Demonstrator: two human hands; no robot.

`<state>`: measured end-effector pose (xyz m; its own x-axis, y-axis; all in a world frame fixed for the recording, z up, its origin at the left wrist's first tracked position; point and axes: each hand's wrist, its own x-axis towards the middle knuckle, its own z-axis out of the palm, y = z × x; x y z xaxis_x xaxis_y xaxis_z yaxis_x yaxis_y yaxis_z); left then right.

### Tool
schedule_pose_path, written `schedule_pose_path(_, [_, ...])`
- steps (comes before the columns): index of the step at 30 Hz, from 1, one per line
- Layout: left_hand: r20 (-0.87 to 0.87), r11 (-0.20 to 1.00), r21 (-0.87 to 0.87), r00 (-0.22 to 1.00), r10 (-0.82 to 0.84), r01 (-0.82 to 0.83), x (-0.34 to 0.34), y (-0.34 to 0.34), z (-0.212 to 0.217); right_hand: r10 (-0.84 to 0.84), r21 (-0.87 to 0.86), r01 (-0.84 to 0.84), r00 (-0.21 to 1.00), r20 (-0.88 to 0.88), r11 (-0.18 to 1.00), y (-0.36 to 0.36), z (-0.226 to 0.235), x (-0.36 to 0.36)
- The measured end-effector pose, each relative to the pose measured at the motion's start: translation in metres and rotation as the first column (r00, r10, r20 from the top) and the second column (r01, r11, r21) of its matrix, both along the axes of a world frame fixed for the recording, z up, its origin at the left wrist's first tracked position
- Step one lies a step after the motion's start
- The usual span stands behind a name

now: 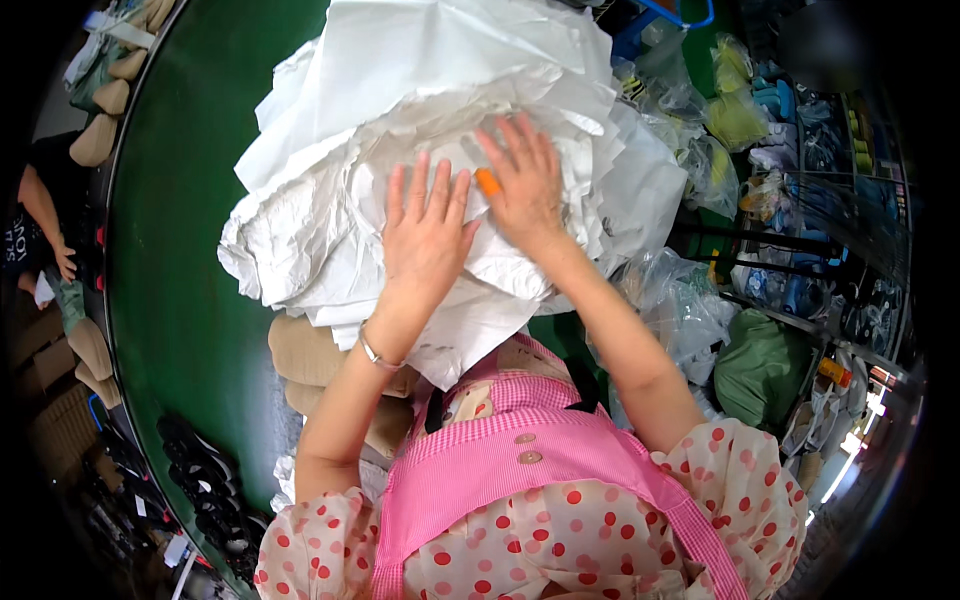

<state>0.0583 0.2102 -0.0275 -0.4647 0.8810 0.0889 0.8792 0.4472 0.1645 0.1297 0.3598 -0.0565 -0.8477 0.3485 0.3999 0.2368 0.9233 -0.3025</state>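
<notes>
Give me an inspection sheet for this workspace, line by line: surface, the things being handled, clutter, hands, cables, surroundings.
Surface: green table, curved by the lens, partly covered.
Things handled: heap of crumpled white paper sheets under both hands.
Clutter: beige padded pieces beside and under the heap; dark items along the near left edge.
Hands: left hand and right hand lie flat, fingers spread, on the paper; orange cover on the right thumb; bracelet on the left wrist.
Cables: nothing seen.
Surroundings: clear plastic bags and a green sack at right; another person's arm at far left.
</notes>
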Motion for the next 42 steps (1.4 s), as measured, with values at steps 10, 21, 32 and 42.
schedule_pose_path(10, [0.066, 0.982, 0.093, 0.985, 0.159, -0.165, -0.022, -0.046, -0.069, -0.113, 0.065, 0.105, 0.985, 0.13, 0.992, 0.001, -0.056, -0.004])
schedule_pose_path(21, [0.166, 0.984, 0.09, 0.977, 0.138, -0.154, -0.015, -0.047, -0.056, 0.026, 0.01, -0.029, 0.98, 0.195, 1.0, -0.027, -0.049, 0.017])
schedule_pose_path(32, [0.756, 0.543, -0.019, 0.343, 0.557, -0.839, 0.0, -0.077, -0.015, 0.103, -0.369, -0.076, 0.993, 0.053, 0.926, -0.016, 0.05, 0.059])
schedule_pose_path(42, [0.692, 0.665, 0.015, 0.488, 0.532, -0.747, -0.004, -0.06, -0.043, 0.222, -0.517, -0.193, 0.975, -0.007, 0.834, -0.04, 0.062, 0.099])
